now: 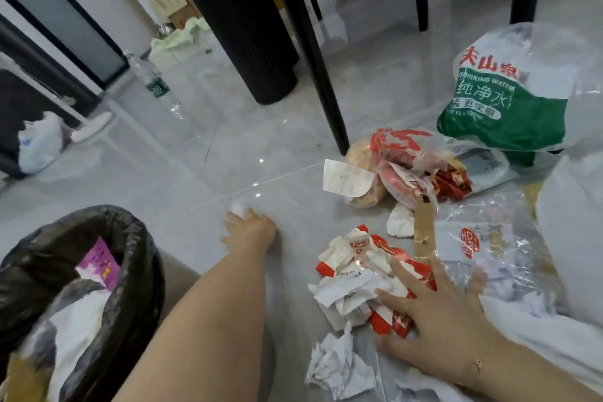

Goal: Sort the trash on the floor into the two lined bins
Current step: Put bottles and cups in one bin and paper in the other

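My left hand (253, 228) reaches out over the grey floor, its fingertips at a small white tissue ball (239, 206); whether they pinch it is unclear. My right hand (434, 310) lies spread, fingers straight, on a heap of red-and-white wrappers and crumpled paper (355, 281). A bin with a black liner (130, 238) stands at the lower left, holding white paper and a purple packet (99, 263). Beyond the heap lie a red plastic bag with a receipt (401, 166) and a green-and-white water-pack wrap (502, 98).
A black table leg (313, 52) and a ribbed black column (241, 19) stand in the middle. A clear water bottle (151, 78) lies at the left, a white bag (39, 140) further left. Clear plastic film (489, 245) and crumpled paper (339, 369) lie near my right hand.
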The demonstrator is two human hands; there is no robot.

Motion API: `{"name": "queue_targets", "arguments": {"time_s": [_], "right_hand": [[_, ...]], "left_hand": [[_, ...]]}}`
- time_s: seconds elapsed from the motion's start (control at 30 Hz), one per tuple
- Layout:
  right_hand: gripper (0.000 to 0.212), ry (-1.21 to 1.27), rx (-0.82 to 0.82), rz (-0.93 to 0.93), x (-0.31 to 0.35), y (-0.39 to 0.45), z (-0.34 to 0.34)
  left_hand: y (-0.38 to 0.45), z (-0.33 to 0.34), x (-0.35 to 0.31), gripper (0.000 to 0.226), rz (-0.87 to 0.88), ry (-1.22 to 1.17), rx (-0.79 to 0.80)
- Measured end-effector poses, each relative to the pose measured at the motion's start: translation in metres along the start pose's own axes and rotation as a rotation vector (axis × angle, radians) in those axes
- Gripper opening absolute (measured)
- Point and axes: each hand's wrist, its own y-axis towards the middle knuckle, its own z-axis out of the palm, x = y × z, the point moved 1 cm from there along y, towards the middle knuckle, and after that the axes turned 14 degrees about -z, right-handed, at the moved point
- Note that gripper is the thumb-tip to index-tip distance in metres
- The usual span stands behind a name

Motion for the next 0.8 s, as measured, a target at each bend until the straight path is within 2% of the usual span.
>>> {"name": "queue_targets", "arguments": {"time_s": [0.23, 0.43, 0.53, 0.63, 0.7, 0.8], "right_hand": [[0.067, 0.021, -0.052, -0.007, 0.01, 0.008, 0.005], [0.058, 0.011, 0.0, 0.055, 0.018, 0.006, -0.001], [0.055, -0.085, 0.066, 0.083, 0.03, -0.005, -0.009], [0.052, -0.138, 0.154, 0.105, 0.036, -0.033, -0.012], [0.051, -0.148, 0.209, 0.131, 0.039, -0.056, -0.017], [0.05, -0.128, 0.277, 0.146, 0.047, -0.088, -0.031]], "left_hand": [[-0.019, 0.015, -0.003, 0.052, 0.012, -0.169, 0.025], [-0.107, -0.017, -0.01, 0.04, 0.052, -0.63, 0.209], [-0.184, -0.037, 0.034, 0.038, 0.133, -0.752, 0.202], [-0.228, -0.031, 0.093, 0.026, 0.227, -0.765, 0.255], [-0.245, -0.029, 0.125, 0.035, 0.265, -0.718, 0.288], [-0.263, -0.037, 0.161, 0.013, 0.32, -0.7, 0.321]]}}
